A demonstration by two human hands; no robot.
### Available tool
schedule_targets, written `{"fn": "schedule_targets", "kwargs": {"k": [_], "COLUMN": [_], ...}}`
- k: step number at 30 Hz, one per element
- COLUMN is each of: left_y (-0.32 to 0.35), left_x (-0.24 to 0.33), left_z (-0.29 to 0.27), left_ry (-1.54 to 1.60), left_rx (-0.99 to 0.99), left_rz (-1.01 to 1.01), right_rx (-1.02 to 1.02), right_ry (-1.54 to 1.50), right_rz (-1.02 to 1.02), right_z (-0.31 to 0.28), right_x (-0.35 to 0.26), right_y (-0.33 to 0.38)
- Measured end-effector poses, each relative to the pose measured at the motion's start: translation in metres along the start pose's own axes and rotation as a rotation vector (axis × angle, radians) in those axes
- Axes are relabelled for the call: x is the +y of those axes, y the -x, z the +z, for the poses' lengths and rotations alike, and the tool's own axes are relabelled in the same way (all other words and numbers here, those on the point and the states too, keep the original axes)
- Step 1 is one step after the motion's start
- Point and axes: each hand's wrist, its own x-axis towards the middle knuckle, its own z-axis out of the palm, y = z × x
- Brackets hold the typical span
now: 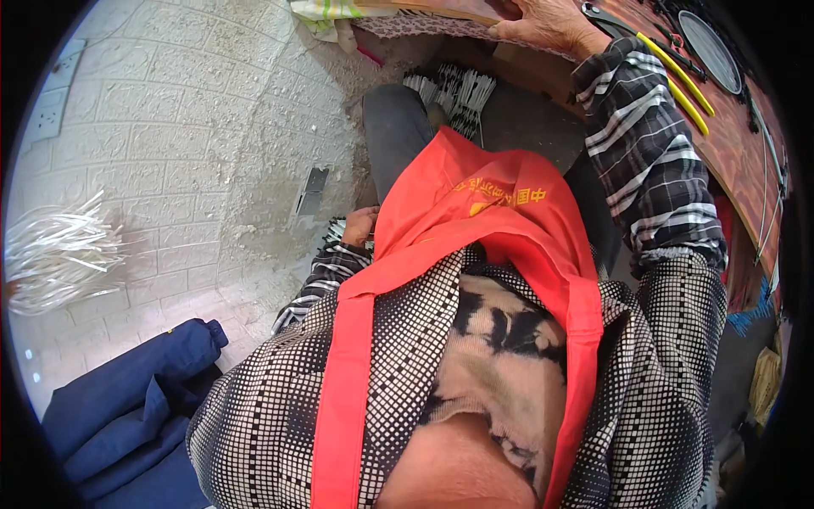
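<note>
My right hand (pixel 555 24) reaches to the table's edge at the top, its thumb stretched out apart from the fingers. Some of its fingertips are cut off by the picture's upper rim. It lies beside a patterned cloth (pixel 424 25) hanging along the table edge, and I see nothing held in it. Low at my left side, my left hand (pixel 361 226) is partly hidden by my red apron (pixel 492 199). Next to its wrist shows a bundle of thin black-and-white pieces (pixel 336 231). Whether the fingers grip anything is hidden.
Cutters with yellow handles (pixel 691 102) lie on the reddish table (pixel 729 144) to the right, near a round black-rimmed piece (pixel 710 51). More black-and-white bundles (pixel 466 97) stand beyond my knees. White strips (pixel 64 254) hang by the brick wall (pixel 170 144); a navy garment (pixel 136 407) lies lower left.
</note>
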Motion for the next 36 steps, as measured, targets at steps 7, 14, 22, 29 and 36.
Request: {"fn": "schedule_targets", "kwargs": {"k": [7, 14, 22, 29, 36], "left_y": [-0.017, -0.013, -0.024, -0.016, -0.040], "left_x": [-0.005, 0.011, -0.015, 0.004, 0.010], "left_z": [-0.008, 0.004, -0.004, 0.008, 0.003], "left_ry": [0.042, 0.138, 0.142, 0.202, 0.109], "left_rx": [0.007, -0.015, -0.073, -0.044, -0.214], "left_rz": [-0.011, -0.068, -0.003, 0.021, 0.293], "right_rx": [-0.013, -0.011, -0.011, -0.022, 0.122], "right_ry": [0.008, 0.000, -0.006, 0.046, 0.224], "right_rz": [0.004, 0.013, 0.012, 0.034, -0.042], "right_z": [0.000, -0.004, -0.004, -0.006, 0.021], "right_x": [-0.002, -0.002, -0.003, 0.004, 0.009], "right_y": [0.001, 0.005, 0.001, 0.008, 0.007]}}
